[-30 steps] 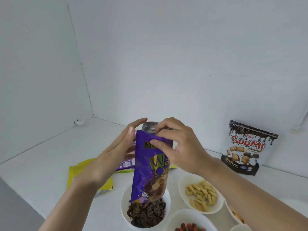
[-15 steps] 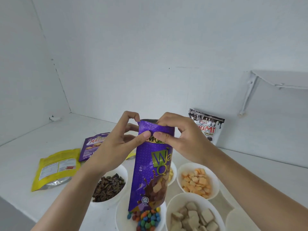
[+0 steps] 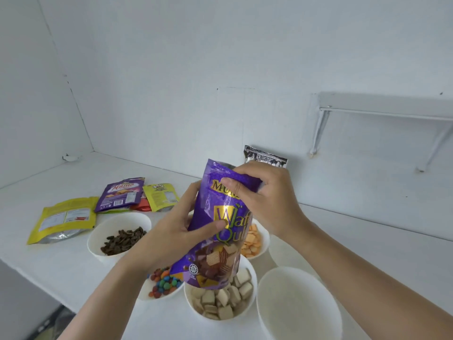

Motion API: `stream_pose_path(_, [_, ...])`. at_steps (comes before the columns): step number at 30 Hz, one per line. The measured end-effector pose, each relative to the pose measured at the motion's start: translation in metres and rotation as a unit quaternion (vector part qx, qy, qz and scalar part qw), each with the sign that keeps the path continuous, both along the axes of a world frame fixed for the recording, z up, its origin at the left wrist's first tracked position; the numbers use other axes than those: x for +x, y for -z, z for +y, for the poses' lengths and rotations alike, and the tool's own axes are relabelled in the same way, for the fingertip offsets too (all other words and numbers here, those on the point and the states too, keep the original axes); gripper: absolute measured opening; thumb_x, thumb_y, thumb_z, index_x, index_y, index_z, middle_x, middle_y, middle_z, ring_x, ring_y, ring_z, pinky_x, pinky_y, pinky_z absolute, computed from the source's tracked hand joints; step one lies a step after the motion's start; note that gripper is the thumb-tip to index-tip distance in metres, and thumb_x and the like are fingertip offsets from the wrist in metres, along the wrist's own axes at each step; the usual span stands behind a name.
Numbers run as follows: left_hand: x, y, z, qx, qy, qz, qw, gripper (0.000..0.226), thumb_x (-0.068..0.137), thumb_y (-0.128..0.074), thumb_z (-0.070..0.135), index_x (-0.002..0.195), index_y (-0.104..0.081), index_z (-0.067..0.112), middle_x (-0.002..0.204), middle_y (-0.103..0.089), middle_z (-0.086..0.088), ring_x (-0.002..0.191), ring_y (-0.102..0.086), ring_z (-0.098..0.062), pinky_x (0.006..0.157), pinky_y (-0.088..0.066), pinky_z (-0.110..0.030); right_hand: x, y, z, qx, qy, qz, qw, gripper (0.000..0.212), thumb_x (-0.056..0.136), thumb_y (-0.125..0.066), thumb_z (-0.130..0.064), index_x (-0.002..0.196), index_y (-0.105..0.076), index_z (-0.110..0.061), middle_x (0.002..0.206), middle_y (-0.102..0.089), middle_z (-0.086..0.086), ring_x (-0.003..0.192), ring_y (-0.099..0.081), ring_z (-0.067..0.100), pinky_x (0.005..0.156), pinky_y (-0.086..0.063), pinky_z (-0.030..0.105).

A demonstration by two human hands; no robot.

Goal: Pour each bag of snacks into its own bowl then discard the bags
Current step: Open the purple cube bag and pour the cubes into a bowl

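I hold a purple wafer snack bag (image 3: 213,244) upright above the bowls, its top open. My left hand (image 3: 176,229) grips its middle from the left, thumb across the front. My right hand (image 3: 264,195) pinches the top right corner. An empty white bowl (image 3: 297,305) stands at the front right. Other white bowls hold pale square biscuits (image 3: 220,300), coloured candies (image 3: 163,283), dark seeds (image 3: 122,239) and orange crackers (image 3: 252,241). A black snack bag (image 3: 266,157) stands against the wall, mostly hidden behind my right hand.
Several flat bags lie at the left of the white counter: a yellow one (image 3: 63,219), a purple one (image 3: 120,195), a small yellow one (image 3: 160,196) and a red one (image 3: 141,207). A wall shelf bracket (image 3: 318,128) is at the right. The counter's front edge (image 3: 36,278) drops off at the lower left.
The view has swung right and down, bringing more bowls into sight. My left hand slid from the bag's top to its middle, and my right hand now pinches the top corner.
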State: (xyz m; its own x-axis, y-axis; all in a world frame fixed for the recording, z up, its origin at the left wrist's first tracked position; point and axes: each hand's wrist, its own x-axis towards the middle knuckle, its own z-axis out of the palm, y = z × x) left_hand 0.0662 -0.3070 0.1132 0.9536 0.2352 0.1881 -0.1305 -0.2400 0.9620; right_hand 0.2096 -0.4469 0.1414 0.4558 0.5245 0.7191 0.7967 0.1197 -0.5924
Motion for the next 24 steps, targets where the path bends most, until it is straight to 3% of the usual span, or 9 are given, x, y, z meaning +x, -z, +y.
stream_pose_path(3, [-0.008, 0.013, -0.021, -0.002, -0.006, 0.016, 1.0, 0.056, 0.089, -0.068, 0.021, 0.137, -0.043, 0.037, 0.125, -0.069, 0.015, 0.113, -0.07, -0.012, 0.083, -0.062, -0.032, 0.002, 0.004, -0.017, 0.005, -0.011, 0.092, 0.996, 0.014, 0.088, -0.076, -0.021, 0.081, -0.074, -0.01, 0.071, -0.071, 0.0, 0.069, -0.066, 0.021, 0.067, -0.054, 0.045])
stream_pose_path(6, [-0.016, 0.026, -0.03, 0.005, -0.031, 0.024, 0.999, 0.057, 0.086, -0.071, 0.022, 0.134, -0.046, 0.038, 0.125, -0.07, 0.012, 0.111, -0.071, -0.011, 0.083, -0.061, -0.029, 0.004, 0.009, -0.03, 0.021, -0.004, 0.141, 0.99, 0.021, 0.086, -0.077, -0.024, 0.074, -0.071, -0.008, 0.067, -0.067, 0.011, 0.068, -0.062, 0.033, 0.067, -0.052, 0.051])
stream_pose_path(10, [-0.03, 0.048, -0.036, 0.006, -0.062, 0.006, 0.998, 0.054, 0.088, -0.079, 0.03, 0.134, -0.052, 0.037, 0.124, -0.071, 0.0, 0.107, -0.073, -0.027, 0.089, -0.06, -0.048, 0.012, 0.012, -0.045, 0.061, 0.014, 0.224, 0.973, 0.037, 0.082, -0.077, -0.03, 0.073, -0.063, 0.003, 0.072, -0.057, 0.034, 0.064, -0.051, 0.025, 0.062, -0.048, 0.049])
stream_pose_path(12, [-0.033, 0.055, -0.04, -0.034, -0.074, -0.02, 0.996, 0.052, 0.09, -0.077, 0.021, 0.133, -0.052, 0.036, 0.123, -0.071, -0.01, 0.103, -0.073, -0.034, 0.088, -0.06, -0.051, 0.012, 0.015, -0.051, 0.079, 0.015, 0.272, 0.959, 0.038, 0.081, -0.078, -0.028, 0.076, -0.063, 0.006, 0.075, -0.056, 0.037, 0.066, -0.051, 0.024, 0.062, -0.044, 0.042])
stream_pose_path(14, [-0.035, 0.059, -0.044, -0.058, -0.092, -0.046, 0.993, 0.051, 0.091, -0.068, 0.011, 0.135, -0.049, 0.031, 0.118, -0.073, -0.013, 0.1, -0.074, -0.033, 0.083, -0.062, -0.042, 0.009, 0.019, -0.056, 0.088, 0.02, 0.308, 0.947, 0.034, 0.083, -0.078, -0.022, 0.079, -0.063, 0.008, 0.076, -0.055, 0.038, 0.067, -0.05, 0.023, 0.065, -0.041, 0.037])
stream_pose_path(17, [-0.039, 0.068, -0.052, -0.047, -0.125, -0.058, 0.989, 0.041, 0.094, -0.055, 0.017, 0.132, -0.052, 0.031, 0.085, -0.074, -0.006, 0.088, -0.073, -0.021, 0.078, -0.058, -0.024, 0.0, 0.024, -0.063, 0.1, 0.021, 0.356, 0.929, 0.028, 0.086, -0.076, -0.014, 0.084, -0.063, 0.011, 0.082, -0.056, 0.041, 0.068, -0.052, 0.024, 0.063, -0.044, 0.037])
stream_pose_path(19, [-0.043, 0.074, -0.064, -0.043, -0.134, -0.049, 0.989, 0.036, 0.096, -0.05, 0.023, 0.13, -0.055, 0.031, 0.073, -0.069, 0.001, 0.083, -0.072, -0.014, 0.076, -0.053, -0.015, -0.006, 0.025, -0.066, 0.102, 0.018, 0.369, 0.924, 0.026, 0.086, -0.076, -0.012, 0.086, -0.065, 0.011, 0.086, -0.059, 0.04, 0.069, -0.056, 0.026, 0.062, -0.047, 0.036])
stream_pose_path(24, [-0.055, 0.091, -0.082, -0.089, -0.148, -0.033, 0.984, 0.04, 0.1, -0.053, 0.03, 0.138, -0.049, 0.037, 0.111, -0.071, 0.013, 0.1, -0.071, -0.017, 0.092, -0.058, -0.032, -0.018, 0.028, -0.069, 0.089, 0.005, 0.369, 0.925, 0.032, 0.084, -0.079, -0.017, 0.086, -0.065, 0.011, 0.086, -0.059, 0.04, 0.071, -0.056, 0.027, 0.068, -0.048, 0.038])
